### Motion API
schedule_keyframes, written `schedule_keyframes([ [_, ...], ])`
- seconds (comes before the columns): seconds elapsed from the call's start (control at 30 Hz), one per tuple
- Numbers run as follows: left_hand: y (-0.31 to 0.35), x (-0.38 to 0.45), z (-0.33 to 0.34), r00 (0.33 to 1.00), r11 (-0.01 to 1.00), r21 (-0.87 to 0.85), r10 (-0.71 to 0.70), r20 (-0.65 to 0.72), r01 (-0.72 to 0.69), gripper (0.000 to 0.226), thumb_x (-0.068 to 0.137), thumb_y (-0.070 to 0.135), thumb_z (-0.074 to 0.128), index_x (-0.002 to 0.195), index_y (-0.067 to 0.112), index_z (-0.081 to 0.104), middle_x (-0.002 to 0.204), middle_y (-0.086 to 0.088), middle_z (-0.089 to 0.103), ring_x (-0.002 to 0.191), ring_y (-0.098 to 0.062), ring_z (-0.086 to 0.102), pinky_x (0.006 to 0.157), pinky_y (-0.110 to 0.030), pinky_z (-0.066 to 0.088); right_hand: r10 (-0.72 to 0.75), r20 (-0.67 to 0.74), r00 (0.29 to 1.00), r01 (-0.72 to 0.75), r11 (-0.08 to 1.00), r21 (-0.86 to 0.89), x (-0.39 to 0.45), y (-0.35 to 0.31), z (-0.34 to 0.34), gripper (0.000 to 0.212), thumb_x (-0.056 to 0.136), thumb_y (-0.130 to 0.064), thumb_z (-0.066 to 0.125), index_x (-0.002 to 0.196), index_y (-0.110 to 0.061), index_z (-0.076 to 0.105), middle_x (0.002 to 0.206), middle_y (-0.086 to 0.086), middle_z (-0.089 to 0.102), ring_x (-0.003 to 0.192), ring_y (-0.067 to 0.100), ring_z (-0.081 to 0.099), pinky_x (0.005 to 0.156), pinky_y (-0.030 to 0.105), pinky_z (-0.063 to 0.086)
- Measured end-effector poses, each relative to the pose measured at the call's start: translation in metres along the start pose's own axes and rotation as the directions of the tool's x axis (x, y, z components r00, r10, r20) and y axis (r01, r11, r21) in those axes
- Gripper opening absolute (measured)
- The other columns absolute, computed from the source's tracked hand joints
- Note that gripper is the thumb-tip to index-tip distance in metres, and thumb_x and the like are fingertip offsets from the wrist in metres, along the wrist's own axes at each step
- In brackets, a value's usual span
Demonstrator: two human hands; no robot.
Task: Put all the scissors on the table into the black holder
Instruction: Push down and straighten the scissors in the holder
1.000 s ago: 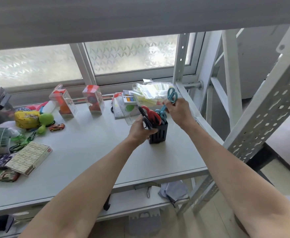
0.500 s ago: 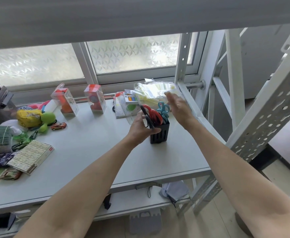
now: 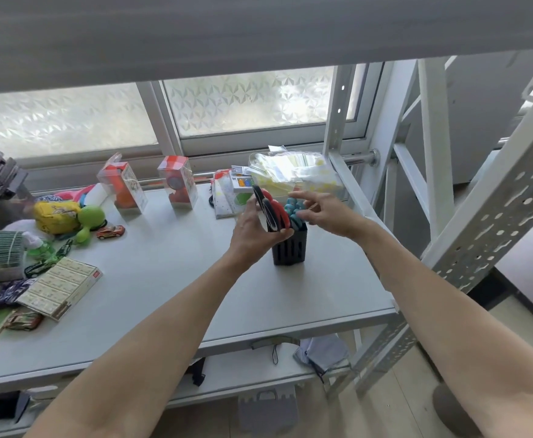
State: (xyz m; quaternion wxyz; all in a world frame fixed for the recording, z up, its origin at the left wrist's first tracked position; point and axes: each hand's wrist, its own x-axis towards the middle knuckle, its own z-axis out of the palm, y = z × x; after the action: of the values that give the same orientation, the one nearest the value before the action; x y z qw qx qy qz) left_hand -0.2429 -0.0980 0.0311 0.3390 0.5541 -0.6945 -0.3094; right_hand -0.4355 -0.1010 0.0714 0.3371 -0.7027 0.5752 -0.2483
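Observation:
The black holder [image 3: 289, 251] stands upright on the grey table [image 3: 170, 279], right of its middle. Out of its top stick black-handled scissors [image 3: 262, 202], red-handled scissors [image 3: 278, 210] and teal-handled scissors [image 3: 293, 209]. My left hand [image 3: 252, 230] wraps the holder's upper left side, fingers across its front. My right hand [image 3: 328, 216] hovers just right of the teal handles with fingers spread and nothing in it.
Clear plastic bags [image 3: 293, 175] and a card pack [image 3: 227, 197] lie behind the holder. Two clear toy boxes [image 3: 126, 184] stand by the window. Toys, a toy car [image 3: 111, 231], a flat box [image 3: 61, 287] and green-black clutter [image 3: 47, 262] fill the left. A white rack post [image 3: 338, 128] rises at right.
My right hand lowered the teal scissors into the holder, let go, and now hangs open beside the handles. My left hand stayed on the holder.

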Motion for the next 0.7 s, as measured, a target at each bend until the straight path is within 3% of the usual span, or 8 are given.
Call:
schedule_keyframes([
  [0.13, 0.002, 0.001, 0.000, 0.995, 0.997, -0.072, 0.029, 0.098, -0.022, 0.088, 0.067, 0.036, 0.088, 0.137, 0.018, 0.038, 0.136, -0.007, 0.054, 0.126, -0.023, 0.053, 0.101, -0.033, 0.047, 0.017, 0.132, 0.991, -0.004, 0.995, -0.102, -0.003, -0.006, -0.004, 0.075, 0.085, -0.011, 0.070, 0.149, -0.025, 0.033, 0.117, 0.009, 0.052, 0.104, 0.023, 0.057, 0.092, 0.032, 0.052],
  [0.2, 0.004, 0.003, 0.000, 0.995, 0.997, -0.060, 0.053, 0.087, -0.048, 0.087, 0.065, 0.037, 0.087, 0.135, 0.017, 0.039, 0.130, -0.007, 0.056, 0.118, -0.021, 0.057, 0.095, -0.032, 0.052, 0.004, 0.119, 0.993, 0.020, 0.980, -0.200, -0.003, -0.005, -0.002, 0.083, 0.081, -0.018, 0.076, 0.150, -0.028, 0.031, 0.139, 0.009, 0.046, 0.118, 0.025, 0.053, 0.100, 0.033, 0.048],
  [0.27, 0.004, 0.005, -0.003, 0.993, 0.995, -0.068, 0.073, 0.090, -0.067, 0.085, 0.068, 0.032, 0.087, 0.137, 0.016, 0.039, 0.127, -0.004, 0.058, 0.106, -0.018, 0.061, 0.081, -0.019, 0.050, -0.015, 0.073, 0.997, 0.031, 0.975, -0.221, -0.003, -0.003, 0.001, 0.081, 0.080, -0.024, 0.078, 0.148, -0.032, 0.034, 0.147, 0.005, 0.043, 0.118, 0.023, 0.052, 0.101, 0.033, 0.045],
  [0.33, 0.002, 0.004, -0.008, 0.992, 0.995, -0.075, 0.067, 0.108, -0.059, 0.084, 0.072, 0.027, 0.086, 0.139, 0.015, 0.038, 0.124, -0.001, 0.059, 0.098, -0.014, 0.062, 0.075, -0.013, 0.047, -0.026, 0.025, 0.999, 0.031, 0.975, -0.219, -0.004, -0.003, 0.005, 0.072, 0.078, -0.028, 0.080, 0.141, -0.029, 0.045, 0.121, 0.004, 0.059, 0.098, 0.018, 0.057, 0.092, 0.032, 0.051],
  [0.43, -0.008, 0.001, -0.017, 0.986, 0.995, -0.088, 0.065, 0.153, -0.052, 0.084, 0.070, 0.031, 0.086, 0.138, 0.016, 0.038, 0.116, 0.004, 0.062, 0.101, -0.014, 0.064, 0.088, -0.026, 0.053, -0.062, -0.065, 0.996, 0.048, 0.980, -0.193, -0.007, -0.004, 0.017, 0.058, 0.074, -0.028, 0.083, 0.124, -0.022, 0.053, 0.084, -0.004, 0.057, 0.077, 0.015, 0.058, 0.069, 0.022, 0.050],
  [0.5, -0.014, 0.001, -0.021, 0.977, 0.995, -0.093, 0.052, 0.206, -0.033, 0.087, 0.064, 0.041, 0.086, 0.137, 0.020, 0.042, 0.117, 0.005, 0.064, 0.109, -0.015, 0.064, 0.095, -0.034, 0.055, -0.065, -0.077, 0.995, 0.049, 0.978, -0.203, -0.007, -0.006, 0.020, 0.057, 0.074, -0.028, 0.083, 0.122, -0.021, 0.052, 0.081, -0.004, 0.055, 0.073, 0.012, 0.056, 0.063, 0.017, 0.044],
  [0.57, -0.016, 0.001, -0.023, 0.965, 0.997, -0.081, 0.033, 0.260, -0.013, 0.081, 0.059, 0.045, 0.085, 0.130, 0.022, 0.054, 0.119, 0.002, 0.066, 0.113, -0.016, 0.064, 0.098, -0.039, 0.055, -0.027, 0.003, 1.000, 0.027, 0.978, -0.208, -0.006, -0.009, 0.015, 0.063, 0.075, -0.028, 0.082, 0.129, -0.025, 0.049, 0.085, -0.004, 0.055, 0.078, 0.014, 0.057, 0.069, 0.021, 0.047],
  [0.7, -0.015, 0.003, -0.023, 0.951, 0.990, -0.124, -0.026, 0.308, 0.068, 0.063, 0.060, 0.032, 0.087, 0.118, 0.020, 0.066, 0.113, -0.003, 0.072, 0.109, -0.022, 0.068, 0.095, -0.048, 0.056, 0.006, 0.192, 0.981, 0.040, 0.970, -0.238, -0.003, -0.019, 0.000, 0.067, 0.084, -0.022, 0.074, 0.141, -0.037, 0.043, 0.094, -0.001, 0.055, 0.077, 0.010, 0.056, 0.070, 0.020, 0.048],
])
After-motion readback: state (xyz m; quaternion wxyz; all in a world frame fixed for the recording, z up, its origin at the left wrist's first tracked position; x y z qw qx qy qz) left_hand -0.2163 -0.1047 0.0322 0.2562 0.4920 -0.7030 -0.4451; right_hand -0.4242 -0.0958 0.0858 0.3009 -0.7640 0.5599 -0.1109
